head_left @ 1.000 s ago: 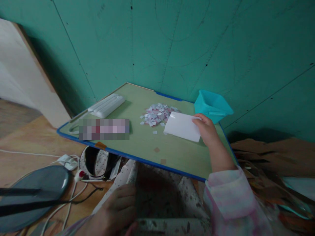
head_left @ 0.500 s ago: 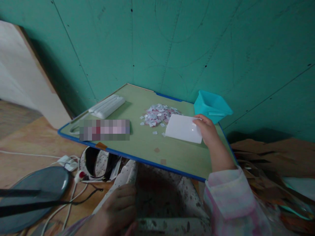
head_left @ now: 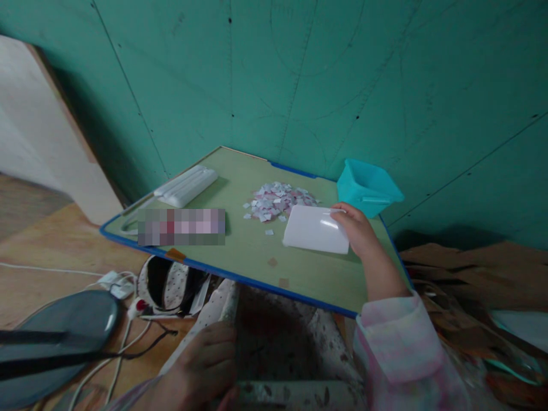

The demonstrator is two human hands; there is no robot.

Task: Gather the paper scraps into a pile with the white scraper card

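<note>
Beside a green wall (head_left: 188, 74), over a counter (head_left: 317, 274), the right hand (head_left: 353, 225) pinched a white card (head_left: 314, 228) near little paper bits (head_left: 274, 200), which a fast bump could have scattered, while the left hand (head_left: 205, 365) curled low, holding what I couldn't tell.
</note>
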